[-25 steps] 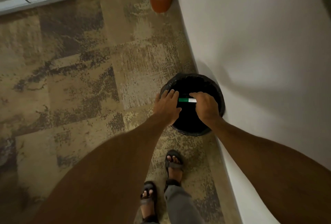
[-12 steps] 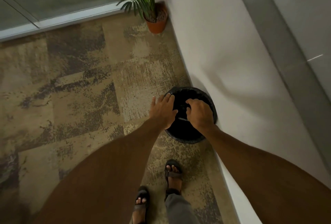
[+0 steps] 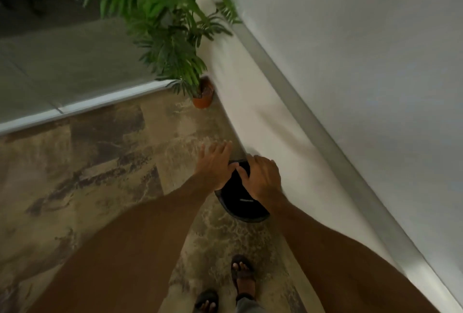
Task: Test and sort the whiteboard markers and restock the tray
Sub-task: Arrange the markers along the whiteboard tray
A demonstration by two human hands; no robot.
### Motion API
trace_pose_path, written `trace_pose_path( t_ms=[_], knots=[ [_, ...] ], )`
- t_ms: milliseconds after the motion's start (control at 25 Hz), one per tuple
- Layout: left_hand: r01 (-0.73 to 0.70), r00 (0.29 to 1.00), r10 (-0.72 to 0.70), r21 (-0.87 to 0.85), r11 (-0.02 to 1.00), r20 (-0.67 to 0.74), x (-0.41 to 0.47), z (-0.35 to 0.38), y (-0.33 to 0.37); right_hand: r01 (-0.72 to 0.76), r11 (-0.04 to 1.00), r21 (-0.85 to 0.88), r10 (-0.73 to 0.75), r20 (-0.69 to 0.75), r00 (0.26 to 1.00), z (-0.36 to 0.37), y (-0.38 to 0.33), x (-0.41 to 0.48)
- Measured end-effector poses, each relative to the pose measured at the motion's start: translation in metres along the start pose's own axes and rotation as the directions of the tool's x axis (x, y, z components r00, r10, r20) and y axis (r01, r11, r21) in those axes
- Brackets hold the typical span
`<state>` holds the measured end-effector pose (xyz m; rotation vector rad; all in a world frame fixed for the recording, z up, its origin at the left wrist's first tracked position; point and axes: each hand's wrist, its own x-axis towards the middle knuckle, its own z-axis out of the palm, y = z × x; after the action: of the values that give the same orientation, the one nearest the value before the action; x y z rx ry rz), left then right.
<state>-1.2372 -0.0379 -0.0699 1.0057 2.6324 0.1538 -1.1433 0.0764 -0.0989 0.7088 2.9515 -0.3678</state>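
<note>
— Starting on the left: what is the left grip (image 3: 215, 162) doing?

— It is hanging flat over the floor (image 3: 100, 175) with its fingers spread and straight, carrying nothing. Well beyond it, a plant pot (image 3: 202, 99) is standing in the corner.

— And just to the right of that grip?

— The bin (image 3: 250, 218) is sitting there, black, its near rim showing. Both grips are covering its far edge.

— Is anything lying in it?

— One thin pale streak, which I am taking for a marker (image 3: 246, 200). It is too blurred to tell the colour or which end is the cap. It is the only thing showing against the dark inside.

— How is it lying from the grips?

— Down inside the bin, below the right grip (image 3: 263, 177) and on the body side of it, close under that wrist. Its long axis is running roughly left to right, across both forearms. The right grip is much the nearer one.

— Is the right grip holding anything?

— No. Its fingers are drooping loosely over the bin mouth, with nothing between them.

— And further right?

— The wall (image 3: 263, 122) is running right beside the bin. No tray is showing, so restocking looks to be lying away from here.
</note>
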Motion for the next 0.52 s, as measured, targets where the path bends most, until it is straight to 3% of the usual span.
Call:
trace_pose_path(
  t_ms=[240,400,520],
  knots=[
    [-0.165,0.978,0.176,0.1,0.981,-0.115,-0.052,-0.078,0.016,-0.047,0.999,0.009,0.048,-0.15,0.987,-0.088,-0.028,-0.054],
    [-0.257,0.93,0.295,0.185,0.949,-0.22,-0.08,-0.119,0.029,-0.151,0.988,-0.02,0.143,-0.211,0.967,-0.134,-0.037,-0.09],
    [-0.336,0.895,0.387,0.236,0.912,-0.222,-0.103,-0.133,0.044,-0.247,0.968,-0.034,0.232,-0.238,0.943,-0.155,-0.035,-0.13]
  ],
)
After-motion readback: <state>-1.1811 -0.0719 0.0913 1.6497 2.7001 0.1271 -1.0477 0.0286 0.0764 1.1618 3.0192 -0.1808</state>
